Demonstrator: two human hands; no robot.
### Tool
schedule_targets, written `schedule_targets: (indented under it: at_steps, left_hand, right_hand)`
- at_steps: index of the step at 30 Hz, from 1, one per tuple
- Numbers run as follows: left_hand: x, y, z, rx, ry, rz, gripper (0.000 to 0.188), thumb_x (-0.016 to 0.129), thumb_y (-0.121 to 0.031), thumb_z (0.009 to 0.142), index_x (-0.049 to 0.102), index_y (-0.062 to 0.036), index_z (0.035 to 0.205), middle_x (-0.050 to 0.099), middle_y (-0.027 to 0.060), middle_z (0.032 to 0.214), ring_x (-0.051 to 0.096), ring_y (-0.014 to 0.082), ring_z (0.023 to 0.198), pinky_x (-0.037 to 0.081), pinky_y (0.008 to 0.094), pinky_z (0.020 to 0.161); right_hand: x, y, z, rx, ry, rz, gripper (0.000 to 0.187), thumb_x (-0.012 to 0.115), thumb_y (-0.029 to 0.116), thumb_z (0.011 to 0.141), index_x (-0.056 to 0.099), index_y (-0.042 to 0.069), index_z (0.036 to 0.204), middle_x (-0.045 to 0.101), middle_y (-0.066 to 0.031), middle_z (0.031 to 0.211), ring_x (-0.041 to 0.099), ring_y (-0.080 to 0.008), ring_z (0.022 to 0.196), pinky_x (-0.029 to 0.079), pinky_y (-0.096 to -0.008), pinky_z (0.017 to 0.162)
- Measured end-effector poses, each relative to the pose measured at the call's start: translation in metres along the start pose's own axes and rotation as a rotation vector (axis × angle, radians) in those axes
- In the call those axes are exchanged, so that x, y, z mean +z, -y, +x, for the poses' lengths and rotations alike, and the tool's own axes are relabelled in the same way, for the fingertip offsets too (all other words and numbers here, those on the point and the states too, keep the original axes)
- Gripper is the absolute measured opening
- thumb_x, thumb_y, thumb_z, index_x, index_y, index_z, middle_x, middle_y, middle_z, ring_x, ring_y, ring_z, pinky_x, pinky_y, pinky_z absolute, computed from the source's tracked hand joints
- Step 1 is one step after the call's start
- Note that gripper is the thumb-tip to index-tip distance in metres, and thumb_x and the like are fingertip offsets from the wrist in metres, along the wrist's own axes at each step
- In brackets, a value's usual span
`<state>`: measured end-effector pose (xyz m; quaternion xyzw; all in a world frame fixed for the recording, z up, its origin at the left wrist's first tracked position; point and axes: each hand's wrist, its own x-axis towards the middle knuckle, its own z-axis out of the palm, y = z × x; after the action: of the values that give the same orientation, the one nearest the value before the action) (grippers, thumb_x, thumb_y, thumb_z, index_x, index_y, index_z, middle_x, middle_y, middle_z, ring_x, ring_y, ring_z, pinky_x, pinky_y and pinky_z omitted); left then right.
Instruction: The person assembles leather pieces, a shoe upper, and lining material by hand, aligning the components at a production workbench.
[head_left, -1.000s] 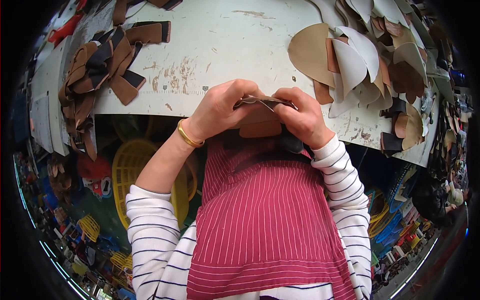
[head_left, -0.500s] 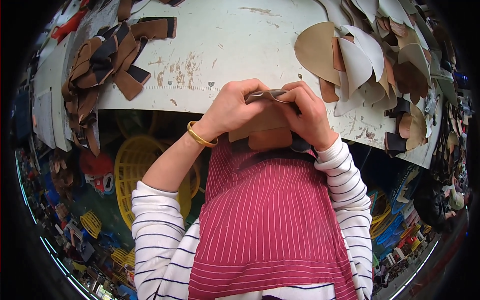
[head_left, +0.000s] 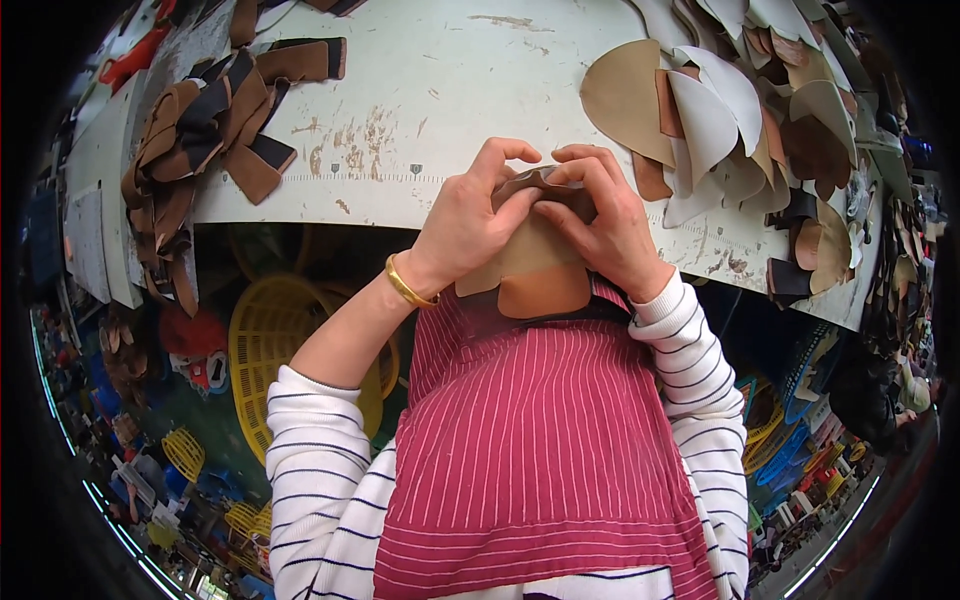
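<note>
Both hands meet at the table's front edge around one tan leather piece [head_left: 525, 252]. It carries a rounded orange-brown patch [head_left: 545, 291] at its lower end, over my apron. My left hand [head_left: 470, 215], with a gold bangle at the wrist, pinches the upper edge, its thumb on the tan face. From the other side my right hand [head_left: 610, 215] grips the same edge, thumb and fingers close to the left thumb. Between them the edge is folded and puckered, showing a darker grey-brown side. Some fingertips are hidden behind the leather.
Brown and black strips [head_left: 215, 120] lie heaped on the white table [head_left: 450, 90] at the left, some hanging over its edge. At the right is a pile of rounded tan and white leather pieces [head_left: 705, 110]. A yellow plastic basket [head_left: 262, 345] stands below the table.
The tan piece has tilted so more of its face and the orange-brown patch show. My thumbs have come closer together on the edge, and my fingers have lifted and bent.
</note>
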<state>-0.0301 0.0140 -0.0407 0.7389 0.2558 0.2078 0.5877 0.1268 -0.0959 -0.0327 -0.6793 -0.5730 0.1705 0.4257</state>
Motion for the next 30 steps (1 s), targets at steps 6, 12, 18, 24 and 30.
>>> schedule_targets:
  at_steps: [6,12,18,24,30]
  left_hand:
    - [-0.007,0.006,-0.003,-0.076,0.146,-0.07,0.025,0.049,-0.004,0.099,0.052,-0.0085,0.123,0.063,0.0069,0.081,0.059,0.0107,0.07,0.049,0.0252,0.067]
    - [-0.005,0.008,-0.003,0.078,0.129,-0.078,0.027,0.058,-0.002,0.093,0.057,-0.0087,0.119,0.067,0.0103,0.096,0.066,0.02,0.081,0.053,0.0294,0.073]
    - [-0.002,0.012,-0.001,0.382,0.026,0.105,0.032,0.067,0.001,0.086,0.062,-0.0088,0.116,0.068,0.0098,0.109,0.069,0.0252,0.095,0.057,0.0319,0.079]
    - [-0.004,0.008,-0.001,0.216,0.1,0.052,0.017,0.063,0.004,0.084,0.058,-0.0044,0.097,0.067,0.0088,0.101,0.066,0.0213,0.081,0.054,0.0289,0.069]
    - [-0.004,0.002,-0.003,0.089,0.098,0.139,0.015,0.061,0.005,0.084,0.052,-0.0038,0.091,0.064,0.0096,0.079,0.061,0.0206,0.064,0.049,0.0309,0.059]
  right_hand:
    - [-0.007,-0.007,-0.004,-0.138,0.139,-0.013,0.021,0.067,-0.001,0.08,0.066,0.011,0.098,0.062,-0.0088,0.109,0.066,-0.0251,0.082,0.054,-0.0334,0.069]
    - [-0.007,-0.009,-0.007,-0.109,0.063,0.047,0.019,0.066,-0.001,0.083,0.066,0.011,0.099,0.061,-0.0077,0.104,0.066,-0.0252,0.081,0.054,-0.0328,0.066]
    - [-0.005,-0.009,-0.007,-0.09,0.038,0.08,0.02,0.065,-0.001,0.084,0.065,0.011,0.099,0.061,-0.008,0.103,0.065,-0.0258,0.08,0.054,-0.0338,0.066]
    - [-0.011,-0.008,-0.01,-0.133,0.143,0.057,0.02,0.065,-0.001,0.084,0.064,0.011,0.1,0.061,-0.0088,0.103,0.065,-0.0264,0.079,0.053,-0.0339,0.065]
    - [-0.008,-0.015,-0.018,-0.013,0.001,0.143,0.019,0.07,-0.003,0.08,0.06,0.005,0.095,0.063,-0.0094,0.09,0.064,-0.0239,0.071,0.052,-0.0315,0.062]
